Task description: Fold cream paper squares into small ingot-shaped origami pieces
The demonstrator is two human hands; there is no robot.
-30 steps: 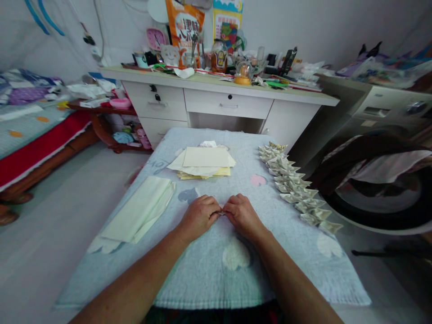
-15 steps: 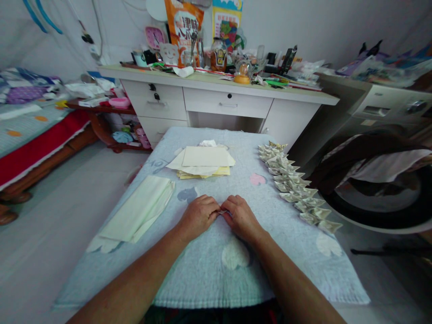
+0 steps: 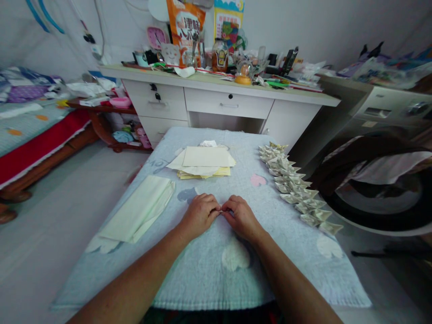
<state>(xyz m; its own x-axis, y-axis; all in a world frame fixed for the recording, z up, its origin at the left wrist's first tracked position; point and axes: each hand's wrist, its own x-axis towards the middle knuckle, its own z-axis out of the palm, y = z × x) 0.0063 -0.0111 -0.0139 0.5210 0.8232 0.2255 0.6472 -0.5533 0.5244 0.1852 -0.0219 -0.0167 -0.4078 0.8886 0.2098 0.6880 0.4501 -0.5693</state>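
Observation:
Over the middle of the cloth-covered table (image 3: 202,279), my left hand (image 3: 202,211) and my right hand (image 3: 240,216) meet at the fingertips. Both are closed, pinching a small folded piece of paper (image 3: 221,211) between them; the fingers hide most of it. Beyond my hands lies a stack of cream and yellow paper sheets (image 3: 205,156). A pale green folded sheet stack (image 3: 138,209) rests to the left of my left hand. Along the right side runs a row of folded paper pieces with pointed ends (image 3: 292,184), several of them, set close together.
Behind the table stands a white desk (image 3: 229,101) crowded with a jar (image 3: 220,56), an orange bag (image 3: 186,29) and other small items. A washing machine (image 3: 381,112) with clothes hanging from its opening is at the right. A bed (image 3: 37,135) is at the left.
My fingertips have shifted slightly around the small paper, and less of it shows between them. Both hands stay in about the same place.

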